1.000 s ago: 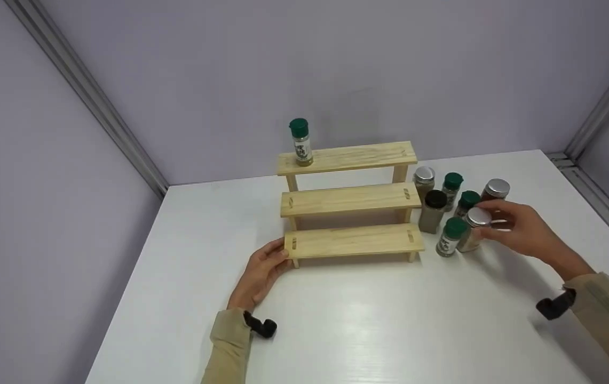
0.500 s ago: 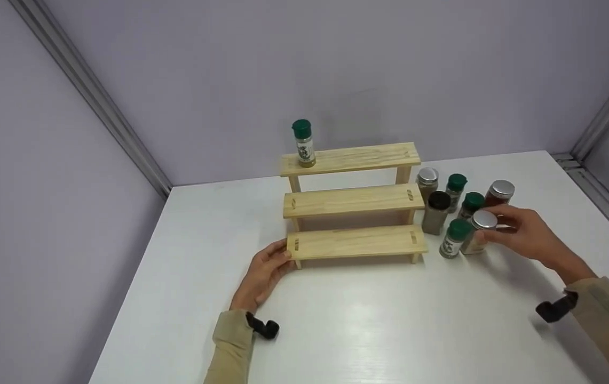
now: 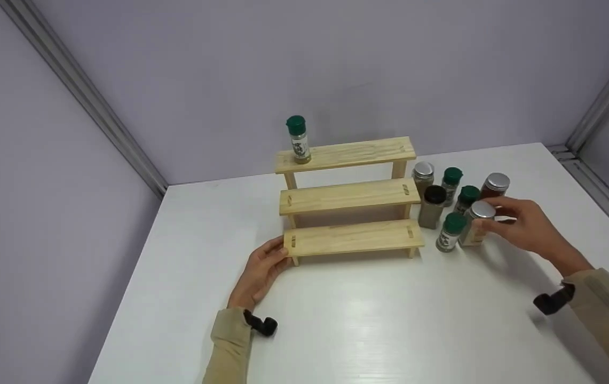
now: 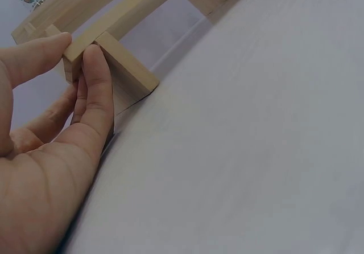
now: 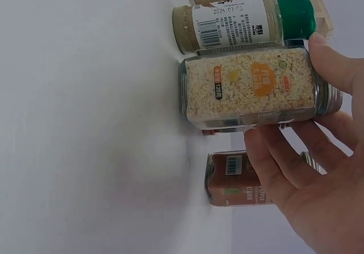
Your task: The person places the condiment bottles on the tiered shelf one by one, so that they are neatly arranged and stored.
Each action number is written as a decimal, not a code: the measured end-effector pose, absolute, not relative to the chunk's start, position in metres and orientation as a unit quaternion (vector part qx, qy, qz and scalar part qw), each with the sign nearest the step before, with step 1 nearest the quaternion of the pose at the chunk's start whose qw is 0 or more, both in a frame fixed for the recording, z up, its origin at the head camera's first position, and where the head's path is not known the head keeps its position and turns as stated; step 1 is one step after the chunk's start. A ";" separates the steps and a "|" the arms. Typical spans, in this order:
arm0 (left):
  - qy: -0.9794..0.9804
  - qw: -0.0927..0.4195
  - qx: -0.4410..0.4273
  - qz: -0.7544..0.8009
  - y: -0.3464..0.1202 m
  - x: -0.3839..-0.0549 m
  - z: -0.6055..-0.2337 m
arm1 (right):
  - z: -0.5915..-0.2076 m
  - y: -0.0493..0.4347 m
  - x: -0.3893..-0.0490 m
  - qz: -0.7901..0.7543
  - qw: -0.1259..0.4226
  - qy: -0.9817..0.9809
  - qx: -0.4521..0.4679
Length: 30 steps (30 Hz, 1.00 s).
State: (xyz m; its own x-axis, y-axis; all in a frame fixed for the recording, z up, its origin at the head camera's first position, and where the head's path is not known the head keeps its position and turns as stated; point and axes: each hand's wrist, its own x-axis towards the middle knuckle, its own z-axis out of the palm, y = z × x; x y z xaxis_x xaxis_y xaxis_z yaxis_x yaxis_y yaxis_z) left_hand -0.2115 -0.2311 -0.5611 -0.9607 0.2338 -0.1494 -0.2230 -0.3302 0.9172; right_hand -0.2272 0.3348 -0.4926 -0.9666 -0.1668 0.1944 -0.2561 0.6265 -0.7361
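A three-step light wooden shelf rack (image 3: pixel 352 237) stands on the white table. My left hand (image 3: pixel 261 272) pinches the left end of its lowest board, thumb on top and fingers beneath, as the left wrist view shows. On the top board's left end stands a green-capped spice jar (image 3: pixel 300 146). Right of the rack, my right hand (image 3: pixel 531 226) grips a silver-capped glass jar of pale granules (image 5: pixel 250 86) between thumb and fingers, near its cap. This jar stands upright among the others. Close to its left is another green-capped spice jar (image 5: pixel 242 23).
Several more jars crowd the rack's right side: a black-capped jar (image 3: pixel 431 210), a silver-capped jar (image 3: pixel 423 178), two green-capped jars (image 3: pixel 450 184) and a silver-capped jar of red-brown powder (image 3: pixel 495 185). A pale wall (image 3: pixel 357 69) rises behind the table (image 3: pixel 347 320).
The gripped jar has shifted slightly right and back, away from the green-capped jar beside it. The left hand keeps its hold on the rack. The head view has shifted a little.
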 end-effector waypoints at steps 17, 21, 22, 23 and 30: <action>0.552 0.135 -0.003 0.823 -0.229 -0.213 -0.561 | -0.423 0.319 -0.222 0.437 0.116 -0.888 0.082; 0.556 0.135 -0.004 0.820 -0.229 -0.213 -0.561 | -0.408 0.309 -0.229 0.443 0.142 -0.879 0.107; 0.558 0.136 -0.003 0.819 -0.229 -0.213 -0.561 | -0.405 0.306 -0.231 0.444 0.145 -0.878 0.109; 0.558 0.136 -0.002 0.819 -0.229 -0.213 -0.561 | -0.401 0.302 -0.233 0.446 0.148 -0.875 0.114; 0.560 0.140 -0.002 0.817 -0.230 -0.214 -0.562 | -0.373 0.269 -0.244 0.465 0.139 -0.868 0.109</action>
State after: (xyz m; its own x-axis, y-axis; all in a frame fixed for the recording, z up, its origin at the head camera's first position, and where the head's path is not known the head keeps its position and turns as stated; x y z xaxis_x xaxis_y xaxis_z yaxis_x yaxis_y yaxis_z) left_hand -0.2144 -0.2302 -0.5620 -0.9607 0.2264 -0.1607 -0.2315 -0.3336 0.9139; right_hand -0.2445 0.2685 -0.3730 -0.9376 -0.0596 0.3426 -0.3182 0.5447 -0.7760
